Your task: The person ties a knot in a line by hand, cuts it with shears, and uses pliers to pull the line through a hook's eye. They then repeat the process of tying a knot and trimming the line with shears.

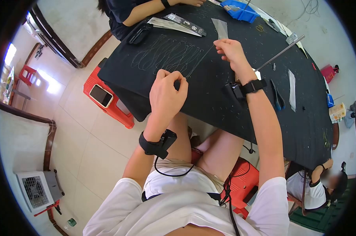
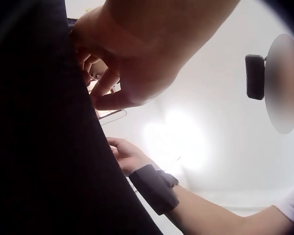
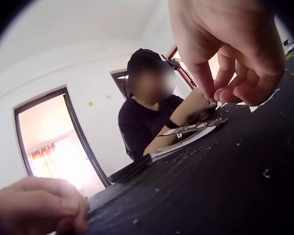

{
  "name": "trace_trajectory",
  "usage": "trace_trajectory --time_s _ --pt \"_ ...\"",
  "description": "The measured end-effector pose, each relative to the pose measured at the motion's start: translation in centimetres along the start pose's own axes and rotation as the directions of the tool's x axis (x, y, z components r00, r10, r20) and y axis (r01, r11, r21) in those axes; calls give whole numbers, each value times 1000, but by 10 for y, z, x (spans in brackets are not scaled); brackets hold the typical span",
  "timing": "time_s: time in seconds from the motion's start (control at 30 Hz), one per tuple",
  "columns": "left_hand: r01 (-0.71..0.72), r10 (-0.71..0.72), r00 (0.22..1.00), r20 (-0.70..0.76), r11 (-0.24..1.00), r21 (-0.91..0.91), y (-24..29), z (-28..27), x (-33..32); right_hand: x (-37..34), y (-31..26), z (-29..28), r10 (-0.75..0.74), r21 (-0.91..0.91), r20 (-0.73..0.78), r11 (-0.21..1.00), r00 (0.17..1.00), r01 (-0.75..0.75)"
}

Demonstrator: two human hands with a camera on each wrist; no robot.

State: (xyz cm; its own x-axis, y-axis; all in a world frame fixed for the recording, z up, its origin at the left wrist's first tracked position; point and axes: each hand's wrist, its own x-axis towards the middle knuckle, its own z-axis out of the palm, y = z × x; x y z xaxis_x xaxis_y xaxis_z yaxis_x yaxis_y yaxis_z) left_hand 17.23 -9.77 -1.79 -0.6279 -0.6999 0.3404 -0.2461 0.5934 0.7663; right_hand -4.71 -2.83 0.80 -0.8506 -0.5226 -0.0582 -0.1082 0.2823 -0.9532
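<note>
A thin line (image 1: 201, 61) runs slantwise over the black-covered table between my two hands. Its near end meets the thumb and forefinger of my left hand (image 1: 167, 94), which pinch it close over the cloth. My right hand (image 1: 232, 53) pinches the far end between thumb and fingertips, the other fingers curled. To the left of the line, several looped thin lines (image 1: 164, 55) lie side by side in a row on the cloth. In the right wrist view the right hand (image 3: 230, 54) hangs close above the table, with a tiny dark end showing at its fingertips.
Behind the loops lie a black printed packet (image 1: 185, 24) and a dark case (image 1: 140, 34). A clear plastic sleeve (image 1: 220, 28) and a blue tray (image 1: 240, 11) are farther back. Rightward are a metal rod (image 1: 282, 52), a dark-handled tool (image 1: 278, 96) and a clear strip (image 1: 292, 90). Another person sits opposite.
</note>
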Motion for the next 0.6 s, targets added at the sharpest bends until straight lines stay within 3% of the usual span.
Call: trace_trajectory --time_s 0.2,0.6 --pt "-184 190 981 -41 975 123 -15 5 0 10 17 12 63 -38 29 997 998 -61" --pt "-209 217 976 -23 961 178 -10 4 -6 12 23 20 -15 -145 24 989 1000 19"
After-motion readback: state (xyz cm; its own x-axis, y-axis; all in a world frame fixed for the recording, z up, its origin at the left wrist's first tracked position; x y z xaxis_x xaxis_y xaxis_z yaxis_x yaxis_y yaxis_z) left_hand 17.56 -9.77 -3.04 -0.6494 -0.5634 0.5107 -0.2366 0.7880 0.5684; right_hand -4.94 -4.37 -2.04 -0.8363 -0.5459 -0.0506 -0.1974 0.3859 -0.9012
